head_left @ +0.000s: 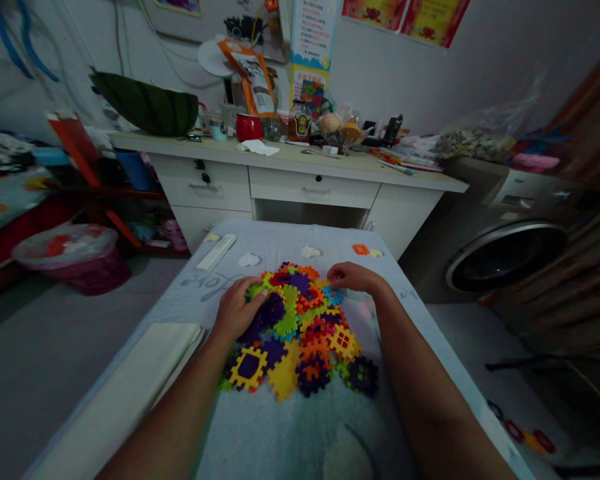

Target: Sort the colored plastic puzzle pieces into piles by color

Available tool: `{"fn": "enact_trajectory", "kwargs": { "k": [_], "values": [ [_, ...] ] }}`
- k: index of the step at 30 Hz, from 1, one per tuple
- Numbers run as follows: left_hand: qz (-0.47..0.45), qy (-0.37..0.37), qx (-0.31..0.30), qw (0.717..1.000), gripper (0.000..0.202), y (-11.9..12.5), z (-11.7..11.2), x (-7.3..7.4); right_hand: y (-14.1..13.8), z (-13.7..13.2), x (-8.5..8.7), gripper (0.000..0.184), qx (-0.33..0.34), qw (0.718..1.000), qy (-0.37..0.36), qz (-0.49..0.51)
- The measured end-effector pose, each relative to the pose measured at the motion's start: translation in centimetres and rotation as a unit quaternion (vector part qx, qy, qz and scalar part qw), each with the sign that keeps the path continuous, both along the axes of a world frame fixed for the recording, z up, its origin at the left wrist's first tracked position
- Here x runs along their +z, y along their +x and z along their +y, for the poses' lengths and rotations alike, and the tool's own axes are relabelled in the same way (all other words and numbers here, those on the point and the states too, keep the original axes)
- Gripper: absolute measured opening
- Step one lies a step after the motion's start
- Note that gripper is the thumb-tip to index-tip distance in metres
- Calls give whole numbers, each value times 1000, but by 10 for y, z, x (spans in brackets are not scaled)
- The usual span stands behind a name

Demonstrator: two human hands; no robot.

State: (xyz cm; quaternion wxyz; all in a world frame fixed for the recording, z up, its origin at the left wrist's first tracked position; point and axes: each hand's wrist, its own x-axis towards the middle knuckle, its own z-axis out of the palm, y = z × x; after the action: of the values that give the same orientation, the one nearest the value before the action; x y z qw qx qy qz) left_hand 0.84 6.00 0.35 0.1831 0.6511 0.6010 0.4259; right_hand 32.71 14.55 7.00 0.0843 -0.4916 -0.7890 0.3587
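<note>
Two bare hands are at one pile of toothed pieces in the middle of the table; the pieces overlap too much to count, in purple, yellow, orange, red, green and blue. One orange piece lies apart, far right on the table. One white bar lies far left, and one white roll near left, beside the left forearm. Beyond the table are one desk, one washing machine on the right and one pink bin on the left

Both arms reach in from the near side, one either side of the pile. The left hand is palm down, its thumb apart from the fingers and pointing right; whether it grips a piece I cannot tell. The right hand bends inward at the wrist, fingers curled narrow beside a blue piece; whether they hold anything I cannot tell. The pile lies between the hands, touching the left one, and spreads nearer than both
</note>
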Motion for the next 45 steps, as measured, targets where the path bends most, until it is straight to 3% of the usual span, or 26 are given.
{"fn": "enact_trajectory", "kwargs": {
  "k": [7, 14, 21, 26, 28, 31, 36, 41, 45],
  "values": [
    [11, -10, 4, 1000, 36, 0, 0, 1, 1, -3, -5, 20, -1, 999, -25, -40],
    [15, -4, -1, 1000, 37, -2, 2, -4, 5, -3, -8, 13, -11, 997, -70, 9],
    [20, -13, -2, 1000, 37, -2, 1, -3, 7, -4, -10, 23, -6, 994, -101, 43],
    [23, -15, -5, 1000, 38, -4, 1, -4, 27, -5, -3, 31, -29, 977, -164, 131],
    [22, -17, -6, 1000, 39, -4, 1, -3, 42, -3, -1, 32, -74, 974, -129, 172],
    [19, -17, -5, 1000, 38, -3, 1, -2, 70, 2, -4, 27, -194, 958, -14, 210],
    [20, -15, -4, 1000, 38, -2, 1, -1, 103, 12, -26, 17, -362, 907, 96, 191],
    [14, -15, -4, 1000, 38, -1, 0, -1, 111, 16, -41, 14, -425, 893, 128, 70],
    [11, -15, -2, 1000, 38, -1, 0, 0, 115, 18, -39, 14, -391, 900, 150, -118]
  ]
}}
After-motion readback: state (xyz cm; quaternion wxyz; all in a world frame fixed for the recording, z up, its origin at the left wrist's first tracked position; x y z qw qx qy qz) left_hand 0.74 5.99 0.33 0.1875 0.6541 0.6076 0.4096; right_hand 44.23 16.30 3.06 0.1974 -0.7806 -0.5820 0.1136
